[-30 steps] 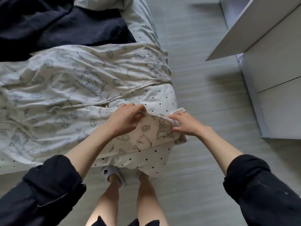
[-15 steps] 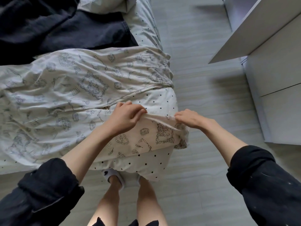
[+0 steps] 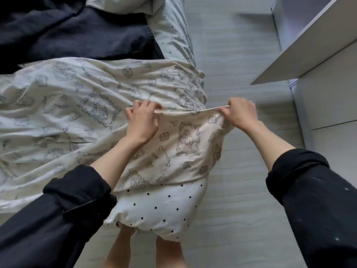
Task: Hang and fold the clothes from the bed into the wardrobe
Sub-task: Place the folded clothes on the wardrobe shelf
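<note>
1. Cream printed garment lies spread across the bed, its near end lifted at the bed's corner with the top edge pulled into a taut, straight band between the two hands.
2. Left hand pinches that edge at its left end, fingers curled over the cloth.
3. Right hand grips the right end of the same edge, fingers curled round the bunched fabric, out past the side of the bed.
4. Under the garment, a white polka-dot bed cover wraps the mattress corner.
5. A dark navy garment lies farther up the bed, touching the cream one's far edge.
6. White wardrobe stands to the right across the pale floor, one door swung open.
</note>
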Demonstrator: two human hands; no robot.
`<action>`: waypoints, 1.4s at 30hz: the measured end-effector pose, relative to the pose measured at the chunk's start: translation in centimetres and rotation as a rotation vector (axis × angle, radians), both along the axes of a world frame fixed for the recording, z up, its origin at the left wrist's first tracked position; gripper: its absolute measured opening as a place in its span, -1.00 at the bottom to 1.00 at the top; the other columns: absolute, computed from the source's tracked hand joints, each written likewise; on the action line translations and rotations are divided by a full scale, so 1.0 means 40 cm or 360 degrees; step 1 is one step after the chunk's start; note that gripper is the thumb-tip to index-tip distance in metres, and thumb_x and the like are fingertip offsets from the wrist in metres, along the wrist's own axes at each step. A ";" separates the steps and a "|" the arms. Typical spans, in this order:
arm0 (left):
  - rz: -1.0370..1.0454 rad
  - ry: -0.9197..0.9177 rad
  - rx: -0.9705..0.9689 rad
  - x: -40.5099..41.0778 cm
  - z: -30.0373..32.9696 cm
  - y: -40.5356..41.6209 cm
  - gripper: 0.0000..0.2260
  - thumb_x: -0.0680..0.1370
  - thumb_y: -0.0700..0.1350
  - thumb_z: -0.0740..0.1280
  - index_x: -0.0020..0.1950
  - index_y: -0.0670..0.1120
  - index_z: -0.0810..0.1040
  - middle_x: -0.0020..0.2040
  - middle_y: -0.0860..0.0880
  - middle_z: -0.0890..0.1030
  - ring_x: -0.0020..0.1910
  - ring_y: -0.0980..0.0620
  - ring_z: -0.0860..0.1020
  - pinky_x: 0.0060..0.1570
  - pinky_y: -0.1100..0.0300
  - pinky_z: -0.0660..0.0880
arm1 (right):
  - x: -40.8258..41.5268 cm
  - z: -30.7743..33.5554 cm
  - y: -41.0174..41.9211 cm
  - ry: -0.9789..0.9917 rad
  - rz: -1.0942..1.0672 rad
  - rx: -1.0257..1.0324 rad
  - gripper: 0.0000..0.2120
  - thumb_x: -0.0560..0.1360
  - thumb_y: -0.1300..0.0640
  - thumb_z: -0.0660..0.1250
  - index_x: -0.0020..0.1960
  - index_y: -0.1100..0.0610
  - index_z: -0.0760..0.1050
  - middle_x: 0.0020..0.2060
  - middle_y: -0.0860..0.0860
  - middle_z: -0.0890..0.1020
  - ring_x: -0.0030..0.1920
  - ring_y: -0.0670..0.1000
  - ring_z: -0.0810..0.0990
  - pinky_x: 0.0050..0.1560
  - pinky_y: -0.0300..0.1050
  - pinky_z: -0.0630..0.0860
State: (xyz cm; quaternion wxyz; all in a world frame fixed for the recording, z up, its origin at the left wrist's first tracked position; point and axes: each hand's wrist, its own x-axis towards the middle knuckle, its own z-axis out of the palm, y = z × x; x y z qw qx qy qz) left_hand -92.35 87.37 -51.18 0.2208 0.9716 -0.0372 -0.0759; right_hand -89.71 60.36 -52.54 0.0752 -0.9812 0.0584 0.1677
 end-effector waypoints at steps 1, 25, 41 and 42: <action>0.0014 0.0029 0.0067 0.000 -0.017 0.003 -0.71 0.57 -0.16 0.23 0.30 -0.06 0.45 0.24 -0.08 0.47 0.23 -0.07 0.32 0.16 0.03 0.17 | 0.013 -0.024 0.010 0.0011 -0.0057 0.0032 -0.65 0.55 -0.07 0.24 0.16 0.19 0.43 0.17 0.18 0.52 0.22 0.20 0.43 0.16 0.07 0.30; -0.0735 -0.0100 0.0108 -0.410 -0.050 -0.112 -0.77 0.24 -0.32 0.48 -0.33 -0.07 0.48 -0.48 0.01 0.45 -0.52 0.02 0.39 -0.53 0.28 0.12 | -0.385 -0.118 -0.032 -0.0161 -0.2714 0.1416 -0.77 0.48 0.25 0.33 -0.30 0.14 0.33 -0.34 0.03 0.48 -0.40 -0.02 0.45 -0.41 -0.19 0.34; -0.0468 -0.0001 0.0390 -0.492 -0.091 0.282 -0.29 0.12 -0.36 0.50 0.22 -0.10 0.36 0.10 -0.13 0.60 0.09 -0.13 0.59 0.07 -0.23 0.46 | -0.479 -0.017 0.366 -0.0098 -0.0725 0.0530 -0.70 0.55 0.11 0.23 0.27 0.11 0.43 0.27 0.06 0.43 0.31 0.09 0.34 0.27 0.06 0.23; -0.0428 -0.0026 0.0425 -0.491 -0.088 0.337 -0.31 0.13 -0.37 0.49 0.20 -0.10 0.36 0.08 -0.14 0.59 0.09 -0.14 0.57 0.07 -0.23 0.46 | -0.484 -0.009 0.411 -0.0125 -0.0436 0.0483 -0.73 0.53 0.13 0.26 0.22 0.11 0.47 0.19 0.07 0.48 0.25 0.10 0.40 0.22 0.07 0.27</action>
